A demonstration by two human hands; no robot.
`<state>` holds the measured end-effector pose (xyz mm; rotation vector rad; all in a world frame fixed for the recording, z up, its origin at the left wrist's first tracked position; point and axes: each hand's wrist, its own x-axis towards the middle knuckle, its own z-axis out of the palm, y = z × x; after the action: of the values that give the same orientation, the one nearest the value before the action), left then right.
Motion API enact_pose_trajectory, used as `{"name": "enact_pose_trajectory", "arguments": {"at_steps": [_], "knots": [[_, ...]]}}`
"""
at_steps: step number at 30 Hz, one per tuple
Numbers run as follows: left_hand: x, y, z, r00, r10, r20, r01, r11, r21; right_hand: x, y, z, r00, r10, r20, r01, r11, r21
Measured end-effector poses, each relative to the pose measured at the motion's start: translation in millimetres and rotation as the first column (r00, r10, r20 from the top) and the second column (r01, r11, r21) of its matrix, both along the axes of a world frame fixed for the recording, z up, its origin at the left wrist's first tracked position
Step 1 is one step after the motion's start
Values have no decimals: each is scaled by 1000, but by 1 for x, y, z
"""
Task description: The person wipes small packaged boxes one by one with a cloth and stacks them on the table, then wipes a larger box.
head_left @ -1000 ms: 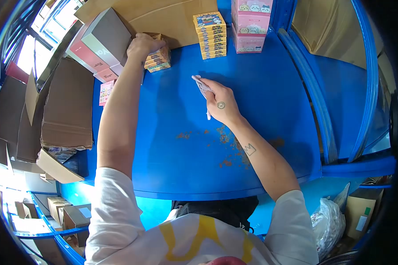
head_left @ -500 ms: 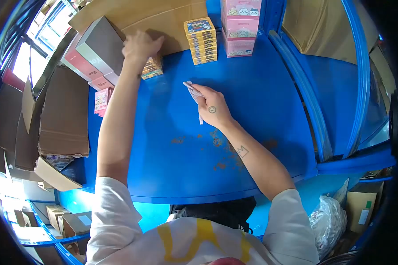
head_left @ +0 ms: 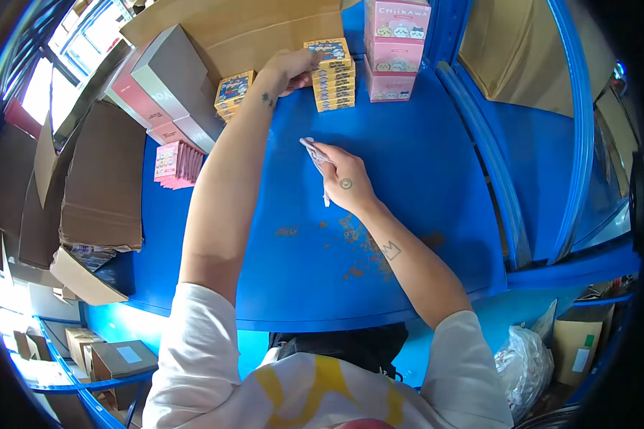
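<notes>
- Stack (head_left: 336, 91) of yellow boxes: far side, centre, standing upright just left of the pink boxes (head_left: 392, 53).
- Left hand (head_left: 291, 66): reaches far over the table (head_left: 422, 179), fingers partly curled at the upper left of that stack. Whether they have pinched a box I cannot tell; the fingertips are partly hidden.
- A good grip here would probably take the top box (head_left: 328, 50) by opposite edges, then lift straight up, since a sideways pull could skew the boxes below.
- Right hand (head_left: 345, 179): nearer, at centre, closed with thumb against fingers on a pale item (head_left: 315, 155); cloth or wrapping, I cannot tell. It is best kept low and clear of the left hand's path.
- Second stack (head_left: 233, 93): farther left, beside the grey box (head_left: 175, 79) and partly behind the left forearm; the elbow should swing wide of it.
</notes>
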<state>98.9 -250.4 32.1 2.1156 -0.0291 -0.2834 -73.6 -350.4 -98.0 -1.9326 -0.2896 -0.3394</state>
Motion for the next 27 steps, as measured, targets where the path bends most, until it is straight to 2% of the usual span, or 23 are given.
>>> {"name": "enact_pose_trajectory", "arguments": {"at_steps": [3, 5, 6, 8, 10, 11, 13, 14, 18, 19, 23, 24, 27], "knots": [[6, 7, -1, 999, 7, -43, -17, 975, -224, -1, -3, 2, 1000, 3, -6, -3, 1000, 25], [-23, 17, 6, 998, 55, -33, -63, 796, -602, -4, -7, 6, 1000, -22, -5, 23, 998, 62], [-37, 28, 2, 998, 55, -36, -66, 795, -603, -3, -8, 8, 999, -40, -4, 40, 994, 105], [-68, 51, -13, 993, -121, -12, 40, 418, -908, -4, -7, 9, 997, -70, -15, 71, 980, 187], [-99, 68, -47, 987, -154, -51, 8, 362, -932, 8, -8, -8, 979, -193, 68, 166, 944, 285], [-118, 76, -65, 987, -142, -70, -15, 355, -935, 8, -8, -7, 982, -180, 49, 160, 948, 275], [-146, 85, -91, 926, -345, -151, -111, 134, -985, 7, -6, 2, 951, -288, 111, 230, 902, 365], [-153, 86, -98, 928, -333, -167, -132, 124, -983, 2, -1, 3, 957, -273, 94, 224, 908, 353], [-175, 77, -122, 869, -451, -201, -279, -112, -954, -10, 14, 10, 894, -140, 425, 85, 986, 146], [-180, 78, -129, 870, -446, -212, -297, -129, -946, -13, 17, 8, 904, -124, 409, 78, 989, 129], [-181, 70, -149, 868, -481, -122, -290, -293, -911, -14, 19, 11, 936, 70, 345, -2, 981, -194], [-183, 65, -143, 869, -480, -123, -299, -310, -902, -15, 21, 11, 940, 80, 333, -7, 977, -212], [-192, 54, -110, 926, -217, -308, -313, 12, -950, -24, 37, 9, 917, 89, 389, 16, 966, -259]]}}
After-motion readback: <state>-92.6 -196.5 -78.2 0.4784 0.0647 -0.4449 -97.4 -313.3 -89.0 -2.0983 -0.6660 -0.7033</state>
